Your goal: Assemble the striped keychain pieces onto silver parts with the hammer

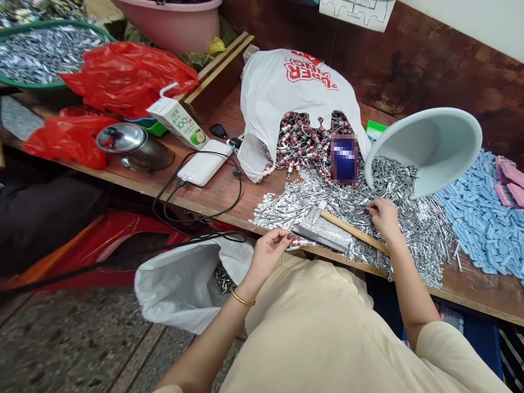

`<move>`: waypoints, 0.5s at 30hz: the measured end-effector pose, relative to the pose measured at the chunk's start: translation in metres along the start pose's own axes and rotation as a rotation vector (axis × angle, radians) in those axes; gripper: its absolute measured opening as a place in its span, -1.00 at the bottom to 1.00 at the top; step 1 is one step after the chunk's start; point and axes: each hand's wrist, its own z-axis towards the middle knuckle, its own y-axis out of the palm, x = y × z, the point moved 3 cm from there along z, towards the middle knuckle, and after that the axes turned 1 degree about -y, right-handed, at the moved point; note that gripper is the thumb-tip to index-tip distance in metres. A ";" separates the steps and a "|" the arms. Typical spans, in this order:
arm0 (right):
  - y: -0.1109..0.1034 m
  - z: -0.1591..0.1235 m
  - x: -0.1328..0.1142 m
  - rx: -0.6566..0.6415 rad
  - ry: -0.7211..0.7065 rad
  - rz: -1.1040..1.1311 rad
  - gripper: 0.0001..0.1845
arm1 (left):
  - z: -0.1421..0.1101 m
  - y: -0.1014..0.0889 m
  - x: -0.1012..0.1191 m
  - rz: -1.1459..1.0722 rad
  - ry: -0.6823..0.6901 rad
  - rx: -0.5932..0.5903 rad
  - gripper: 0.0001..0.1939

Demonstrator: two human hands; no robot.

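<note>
My left hand [270, 252] is at the table's front edge, fingers pinched on a small red-and-silver keychain piece [301, 240]. My right hand [382, 215] rests on the heap of small silver metal parts [409, 218], fingertips curled down into them; what they grip, if anything, is hidden. Between the hands lie a small hammer [344, 224] with a wooden handle and a flat metal block [323, 232]. Behind, a white plastic bag [295, 87] spills red-and-silver keychains [307, 144].
A tipped pale basin [434, 144] lies at the right beside a pile of blue plastic pieces [483, 218]. At the left are a power bank [204, 162] with cables, a drink carton [178, 123], a metal flask [131, 144], red bags [126, 73]. A white bag [184, 284] hangs below.
</note>
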 end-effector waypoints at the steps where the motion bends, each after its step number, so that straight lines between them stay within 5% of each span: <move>1: -0.002 -0.003 0.000 0.013 0.010 0.147 -0.89 | 0.001 -0.003 0.000 0.002 -0.004 0.009 -0.64; 7: -0.002 -0.023 -0.025 -0.160 0.083 1.039 -0.72 | 0.016 -0.009 -0.002 0.037 -0.036 -0.025 -0.67; 15: 0.043 -0.032 -0.079 -0.368 0.113 1.300 -0.63 | 0.045 -0.014 -0.014 0.039 -0.173 -0.216 -0.76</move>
